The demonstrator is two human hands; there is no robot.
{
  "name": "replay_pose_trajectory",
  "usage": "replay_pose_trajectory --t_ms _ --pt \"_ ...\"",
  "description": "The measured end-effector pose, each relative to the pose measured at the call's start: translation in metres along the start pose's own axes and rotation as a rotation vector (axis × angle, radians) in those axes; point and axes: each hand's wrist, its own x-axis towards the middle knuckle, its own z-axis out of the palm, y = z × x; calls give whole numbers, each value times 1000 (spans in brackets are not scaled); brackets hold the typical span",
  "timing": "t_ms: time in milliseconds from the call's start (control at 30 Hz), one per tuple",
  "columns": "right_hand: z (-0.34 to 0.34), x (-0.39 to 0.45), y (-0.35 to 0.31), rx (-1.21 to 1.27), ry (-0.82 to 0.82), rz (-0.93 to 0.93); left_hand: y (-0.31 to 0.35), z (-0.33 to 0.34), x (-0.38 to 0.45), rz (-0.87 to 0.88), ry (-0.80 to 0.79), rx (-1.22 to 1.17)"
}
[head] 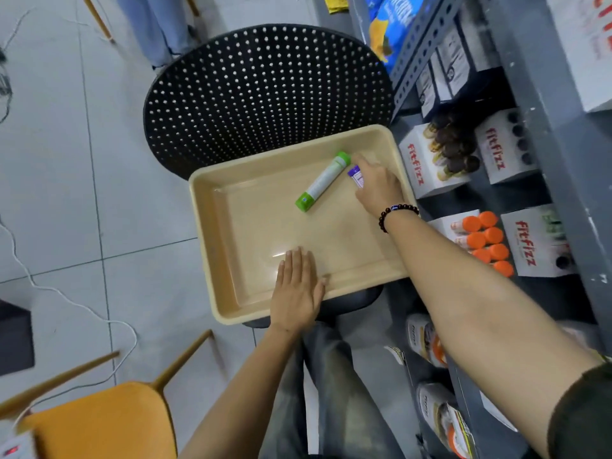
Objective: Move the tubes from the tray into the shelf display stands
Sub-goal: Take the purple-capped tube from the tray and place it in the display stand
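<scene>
A beige tray [231,260] rests on a black perforated chair. A white tube with green caps [323,182] lies diagonally in its far half. Beside it lies a purple tube [355,175], mostly hidden under my right hand [377,187], whose fingers close around it. My left hand [296,289] lies flat, fingers together, on the tray's near rim. On the grey shelf at right stand white "fitfizz" display stands: one holding dark-capped tubes [450,150], one with empty holes [506,147], one with orange-capped tubes [486,240], and one with a green tube [536,240].
The black chair back [265,87] rises behind the tray. An orange chair [99,422] stands at the lower left, with a white cable [82,306] on the tiled floor. Boxes and snack bags fill the upper shelf; packets lie on the lower shelf [430,376].
</scene>
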Motion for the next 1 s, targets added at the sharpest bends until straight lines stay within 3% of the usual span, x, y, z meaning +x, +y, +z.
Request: replay_pose_trajectory --t_ms 233,433,700,1000 --pt "-69 -44 1 177 125 90 8 -23 -2 62 -79 67" --pt "-149 -113 -4 343 336 165 32 -62 7 355 -67 170" --pt "-247 -230 15 425 677 361 149 -124 55 802 59 38" --pt "-307 -332 47 368 897 498 281 -155 51 1018 95 57"
